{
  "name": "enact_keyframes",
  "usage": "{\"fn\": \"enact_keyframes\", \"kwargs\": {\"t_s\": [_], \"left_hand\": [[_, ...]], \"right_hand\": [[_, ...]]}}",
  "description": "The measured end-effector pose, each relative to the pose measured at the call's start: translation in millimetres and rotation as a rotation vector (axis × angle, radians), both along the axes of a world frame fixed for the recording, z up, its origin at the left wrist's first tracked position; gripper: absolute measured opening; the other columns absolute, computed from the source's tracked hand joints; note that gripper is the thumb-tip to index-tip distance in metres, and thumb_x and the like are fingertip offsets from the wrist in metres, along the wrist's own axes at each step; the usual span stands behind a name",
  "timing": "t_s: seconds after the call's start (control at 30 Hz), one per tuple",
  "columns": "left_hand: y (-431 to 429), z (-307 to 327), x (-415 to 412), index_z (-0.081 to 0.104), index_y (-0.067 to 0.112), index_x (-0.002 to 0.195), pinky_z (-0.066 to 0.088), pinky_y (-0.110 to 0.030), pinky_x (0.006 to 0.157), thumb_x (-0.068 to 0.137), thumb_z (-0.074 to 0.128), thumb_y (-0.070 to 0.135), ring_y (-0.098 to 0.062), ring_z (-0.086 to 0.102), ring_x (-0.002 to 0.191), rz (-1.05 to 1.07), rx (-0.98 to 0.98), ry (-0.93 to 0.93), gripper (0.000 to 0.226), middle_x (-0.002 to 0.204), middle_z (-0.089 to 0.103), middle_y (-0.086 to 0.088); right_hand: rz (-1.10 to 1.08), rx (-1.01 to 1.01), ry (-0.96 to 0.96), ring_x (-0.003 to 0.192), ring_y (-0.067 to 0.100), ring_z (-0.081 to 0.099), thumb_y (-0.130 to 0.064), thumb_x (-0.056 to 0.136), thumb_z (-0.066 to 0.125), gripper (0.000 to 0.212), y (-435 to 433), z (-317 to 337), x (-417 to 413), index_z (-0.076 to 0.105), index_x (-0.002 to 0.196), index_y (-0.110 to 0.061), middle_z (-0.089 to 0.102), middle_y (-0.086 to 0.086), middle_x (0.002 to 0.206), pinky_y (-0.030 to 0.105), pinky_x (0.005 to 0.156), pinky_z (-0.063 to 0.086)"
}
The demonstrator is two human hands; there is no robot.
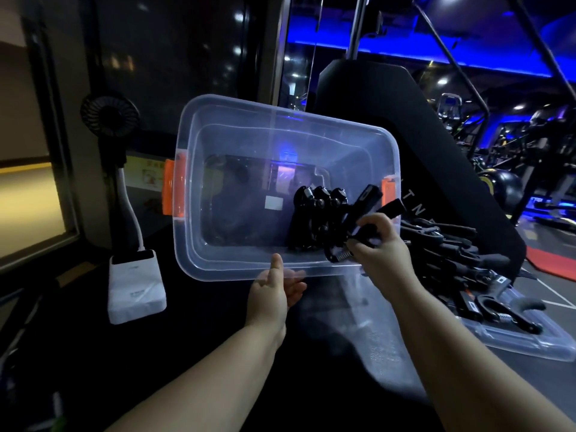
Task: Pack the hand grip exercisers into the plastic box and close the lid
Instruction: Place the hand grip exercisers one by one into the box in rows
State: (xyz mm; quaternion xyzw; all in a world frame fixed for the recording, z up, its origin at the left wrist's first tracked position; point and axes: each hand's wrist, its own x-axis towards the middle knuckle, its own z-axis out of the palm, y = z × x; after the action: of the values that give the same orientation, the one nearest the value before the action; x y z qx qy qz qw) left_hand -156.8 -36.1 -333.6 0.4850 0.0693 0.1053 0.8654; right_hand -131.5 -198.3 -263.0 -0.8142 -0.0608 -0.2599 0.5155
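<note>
The clear plastic box (224, 263) is tilted with its opening to the camera. The left hand (274, 294) grips its near rim at six o'clock, thumb over the rim and fingers under it. Three black grip exercisers (318, 210) lie inside, at four o'clock. The right hand (378, 244) has its fingers closed around one more exerciser (364, 210) over that same corner. At three o'clock of the box, a pile of exercisers (452, 251) lies on the clear lid (530, 344). At nine o'clock stand a small fan (109, 113) and a white power bank (135, 288).
</note>
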Motion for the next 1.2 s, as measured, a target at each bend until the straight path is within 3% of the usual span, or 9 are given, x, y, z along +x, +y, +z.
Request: {"fn": "enact_keyframes", "kwargs": {"t_s": [0.07, 0.2, 0.33, 0.47, 0.63, 0.83, 0.97, 1.1, 1.2], "left_hand": [[0.0, -0.3, 0.5, 0.06, 0.008, 0.079, 0.054, -0.022, 0.06, 0.096, 0.045, 0.044, -0.012, 0.068, 0.062, 0.001, 0.022, -0.001, 0.043, 0.078, 0.075, -0.007], [-0.7, -2.0, 1.3, 0.06, 0.009, 0.08, 0.05, -0.025, 0.06, 0.096, 0.045, 0.047, -0.012, 0.067, 0.062, 0.017, 0.058, 0.007, 0.043, 0.069, 0.073, -0.001], [-0.7, -3.9, 3.2, 0.061, 0.011, 0.08, 0.049, -0.024, 0.057, 0.095, 0.044, 0.048, -0.011, 0.067, 0.06, 0.017, 0.053, 0.01, 0.044, 0.071, 0.074, -0.002], [-1.4, -6.3, 5.9, 0.062, 0.011, 0.079, 0.049, -0.024, 0.057, 0.095, 0.043, 0.051, -0.012, 0.067, 0.062, 0.018, 0.044, 0.015, 0.047, 0.078, 0.075, -0.007], [-2.6, -7.7, 6.9, 0.062, 0.01, 0.081, 0.05, -0.023, 0.056, 0.094, 0.045, 0.05, -0.013, 0.068, 0.062, 0.022, 0.029, 0.01, 0.046, 0.074, 0.074, -0.006], [-2.4, -9.2, 7.4, 0.062, 0.008, 0.076, 0.048, -0.017, 0.047, 0.096, 0.045, 0.043, -0.011, 0.068, 0.055, -0.009, -0.001, -0.018, 0.044, 0.069, 0.073, -0.007], [-1.5, -15.9, 10.1, 0.067, 0.017, 0.078, 0.05, -0.028, 0.063, 0.086, 0.05, 0.06, -0.016, 0.071, 0.067, 0.01, 0.028, -0.015, 0.047, 0.078, 0.075, -0.005], [-1.4, -19.1, 10.2, 0.072, 0.029, 0.075, 0.052, -0.028, 0.066, 0.069, 0.049, 0.072, -0.017, 0.071, 0.073, 0.003, 0.053, -0.04, 0.049, 0.079, 0.075, -0.003], [-0.9, -19.7, 11.8, 0.069, 0.017, 0.086, 0.053, -0.036, 0.076, 0.066, 0.05, 0.073, -0.024, 0.07, 0.083, 0.028, 0.043, -0.034, 0.062, 0.085, 0.075, -0.007]], "right_hand": [[-0.008, -0.087, 0.028, 0.05, 0.003, 0.051, -0.017, 0.07, 0.072, 0.039, 7.3, 4.6, 12.9, 0.05, 0.085, -0.044, 0.061, -0.011, 0.075, 0.027, 0.047, 0.045], [-0.022, -0.294, 0.043, 0.068, 0.002, 0.052, -0.017, 0.07, 0.073, 0.045, 19.9, 6.5, 36.7, 0.044, 0.094, -0.043, 0.059, -0.006, 0.096, 0.01, 0.05, 0.034], [-0.002, -0.472, 0.072, 0.088, 0.021, 0.056, -0.015, 0.073, 0.07, 0.047, 33.6, 2.3, 55.2, 0.049, 0.11, -0.036, 0.054, 0.003, 0.112, 0.024, 0.064, 0.039], [0.017, -0.621, 0.097, 0.098, 0.026, 0.054, -0.017, 0.076, 0.069, 0.053, 47.0, -5.7, 67.3, 0.045, 0.12, -0.035, 0.048, 0.003, 0.117, 0.029, 0.075, 0.039], [0.0, -0.754, 0.117, 0.081, 0.024, 0.05, -0.017, 0.076, 0.07, 0.054, 65.1, -2.9, 83.8, 0.043, 0.121, -0.031, 0.051, 0.005, 0.112, 0.03, 0.068, 0.04], [-0.012, -0.925, 0.194, 0.084, 0.028, 0.055, -0.021, 0.076, 0.074, 0.06, 84.4, 3.1, 102.4, 0.038, 0.123, -0.028, 0.054, 0.006, 0.102, 0.033, 0.064, 0.043], [-0.03, -0.988, 0.241, 0.083, 0.03, 0.058, -0.024, 0.079, 0.072, 0.058, 92.9, 5.7, 118.2, 0.037, 0.125, -0.023, 0.059, 0.006, 0.093, 0.034, 0.066, 0.045], [-0.055, -1.057, 0.261, 0.081, 0.032, 0.06, -0.032, 0.078, 0.075, 0.058, 97.1, 6.9, 131.1, 0.037, 0.118, -0.016, 0.058, 0.008, 0.081, 0.034, 0.062, 0.047], [-0.094, -1.141, 0.224, 0.08, 0.033, 0.062, -0.037, 0.077, 0.075, 0.054, 99.6, 6.7, 136.8, 0.036, 0.109, -0.016, 0.05, 0.004, 0.069, 0.032, 0.054, 0.041]]}}
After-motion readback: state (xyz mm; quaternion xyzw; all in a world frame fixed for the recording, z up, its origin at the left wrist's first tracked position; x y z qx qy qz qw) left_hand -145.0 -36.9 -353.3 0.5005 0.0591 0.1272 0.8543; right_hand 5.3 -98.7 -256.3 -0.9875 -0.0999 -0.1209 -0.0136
